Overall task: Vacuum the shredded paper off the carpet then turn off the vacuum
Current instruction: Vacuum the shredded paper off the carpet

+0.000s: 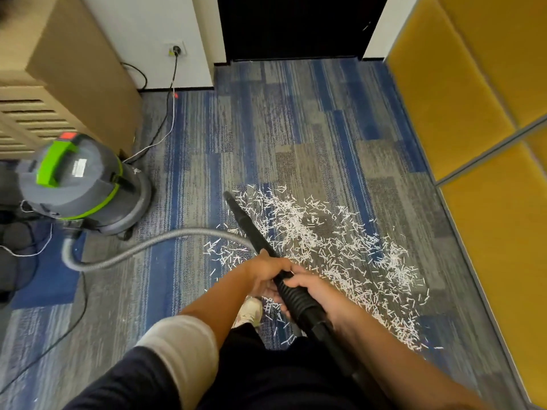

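Your left hand [268, 272] and right hand [315, 292] are gripping the black tapered vacuum wand [247, 221] above white paper shreds [331, 244].

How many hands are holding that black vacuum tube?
2. The left hand grips the tube farther forward, toward the nozzle. The right hand grips its ribbed part just behind. Both are in plain view, and no other hand shows.

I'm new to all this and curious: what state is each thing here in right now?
shredded paper, scattered on the carpet, not cleared
wand, tip at the paper's far left edge
left grip, curled round the wand
right grip, curled round the wand
vacuum, upright, on or off unclear
plug, in the wall socket
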Action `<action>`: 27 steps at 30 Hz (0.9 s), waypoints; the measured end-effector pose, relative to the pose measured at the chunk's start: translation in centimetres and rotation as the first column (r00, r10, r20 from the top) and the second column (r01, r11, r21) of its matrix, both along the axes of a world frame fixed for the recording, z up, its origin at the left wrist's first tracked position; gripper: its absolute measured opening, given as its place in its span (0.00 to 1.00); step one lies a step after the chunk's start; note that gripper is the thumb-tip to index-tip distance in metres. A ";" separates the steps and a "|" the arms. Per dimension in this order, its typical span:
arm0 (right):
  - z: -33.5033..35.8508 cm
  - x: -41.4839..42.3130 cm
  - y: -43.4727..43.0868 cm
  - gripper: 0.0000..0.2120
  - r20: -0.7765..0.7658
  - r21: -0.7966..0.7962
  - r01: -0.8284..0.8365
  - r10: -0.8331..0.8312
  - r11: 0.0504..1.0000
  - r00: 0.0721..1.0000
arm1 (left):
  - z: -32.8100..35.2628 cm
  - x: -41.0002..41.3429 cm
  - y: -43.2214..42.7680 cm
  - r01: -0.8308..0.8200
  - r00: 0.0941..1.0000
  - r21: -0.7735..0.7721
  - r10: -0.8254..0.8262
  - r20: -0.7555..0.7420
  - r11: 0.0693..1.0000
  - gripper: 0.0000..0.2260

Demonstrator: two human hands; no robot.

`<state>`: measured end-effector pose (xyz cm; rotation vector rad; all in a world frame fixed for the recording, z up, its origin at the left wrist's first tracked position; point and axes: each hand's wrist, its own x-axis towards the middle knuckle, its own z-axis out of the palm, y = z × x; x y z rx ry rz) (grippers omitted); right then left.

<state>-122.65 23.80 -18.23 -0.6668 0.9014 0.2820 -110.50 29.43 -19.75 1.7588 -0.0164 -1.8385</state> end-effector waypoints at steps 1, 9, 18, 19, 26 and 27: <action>-0.1 0.3 0.5 0.23 0.014 -0.006 0.007 -0.007 1.000 1.000 | -0.1 0.4 0.3 0.009 1.000 0.007 -0.009 0.006 1.000 0.02; -1.0 1.9 3.1 0.19 -0.066 0.018 0.135 -0.134 0.991 0.989 | -1.6 2.8 1.6 0.101 0.992 0.037 -0.098 -0.077 0.994 0.10; -0.4 1.5 3.6 0.17 -0.066 0.027 0.246 -0.244 0.969 0.968 | -2.1 2.1 0.7 0.135 0.991 -0.017 -0.135 -0.008 0.991 0.30; -0.4 1.4 3.6 0.17 -0.071 0.025 0.250 -0.248 0.968 0.966 | -2.2 2.0 0.5 0.142 0.990 -0.024 -0.142 -0.003 0.990 0.30; -0.6 3.0 4.3 0.20 -0.048 -0.014 0.207 -0.207 0.978 0.977 | -2.4 3.8 1.6 0.150 0.989 -0.016 -0.150 -0.011 0.989 0.22; -0.7 3.3 4.5 0.20 -0.050 -0.010 0.200 -0.201 0.980 0.978 | -2.3 4.2 1.9 0.162 0.987 -0.010 -0.162 -0.013 0.987 0.19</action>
